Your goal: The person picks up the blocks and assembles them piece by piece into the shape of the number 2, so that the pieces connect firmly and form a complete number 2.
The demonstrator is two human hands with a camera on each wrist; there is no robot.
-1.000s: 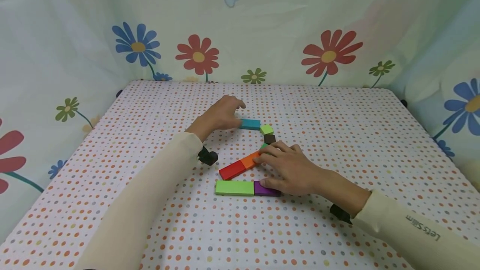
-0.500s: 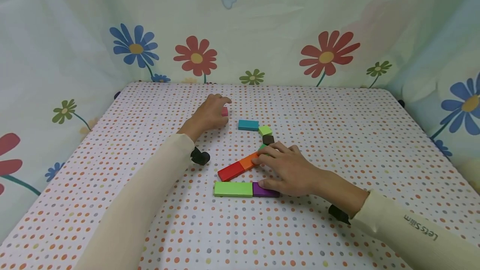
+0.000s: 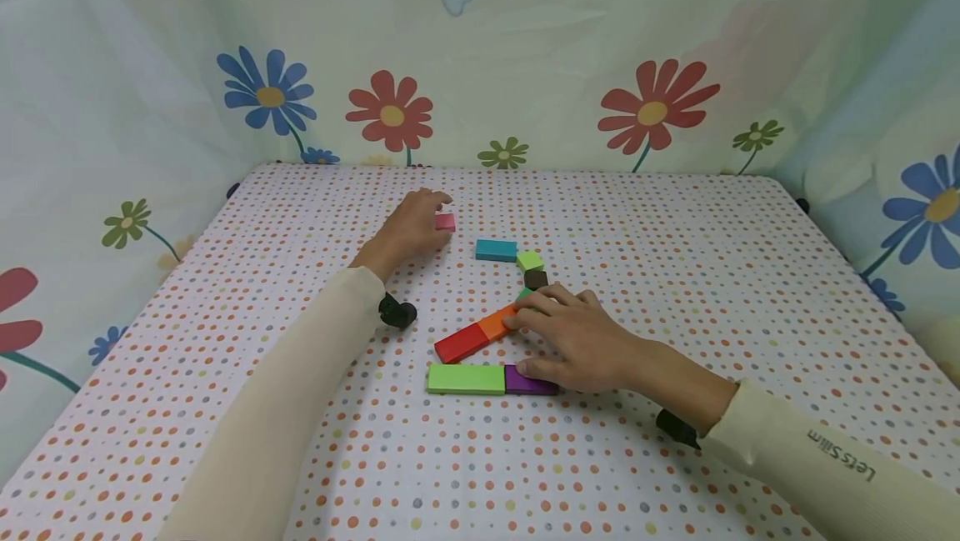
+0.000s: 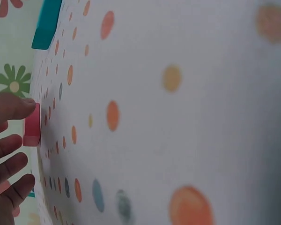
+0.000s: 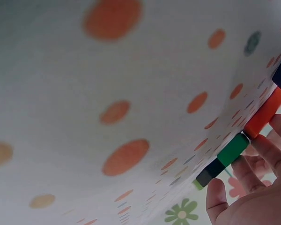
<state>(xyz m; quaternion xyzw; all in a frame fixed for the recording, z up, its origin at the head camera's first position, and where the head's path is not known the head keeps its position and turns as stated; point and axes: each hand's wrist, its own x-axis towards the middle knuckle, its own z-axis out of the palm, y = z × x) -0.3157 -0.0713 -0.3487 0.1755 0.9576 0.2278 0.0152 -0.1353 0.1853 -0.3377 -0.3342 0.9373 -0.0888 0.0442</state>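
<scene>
My left hand [image 3: 412, 222] hovers at a pink block [image 3: 446, 222], fingers loosely spread. In the left wrist view a fingertip overlaps one end of that pink block [image 4: 32, 126]; I cannot tell whether it touches. My right hand [image 3: 577, 341] lies over the right part of the block figure, fingertips at the orange block [image 3: 495, 324] and the mostly hidden green block [image 5: 233, 149], thumb at the purple block [image 3: 529, 381]. A red block [image 3: 461, 344] adjoins the orange one. A long light green block [image 3: 467, 379] abuts the purple one.
Beyond the right hand, a dark block [image 3: 536, 279], a small light green block [image 3: 530, 261] and a teal block [image 3: 496, 250] continue the curved line. A gap separates teal from pink. The dotted cloth [image 3: 675, 257] covers the table; a flowered curtain [image 3: 555, 49] stands behind.
My left hand has moved left from the teal block to the pink block, then slightly farther left, showing more of the pink. The right hand and the other blocks have stayed put.
</scene>
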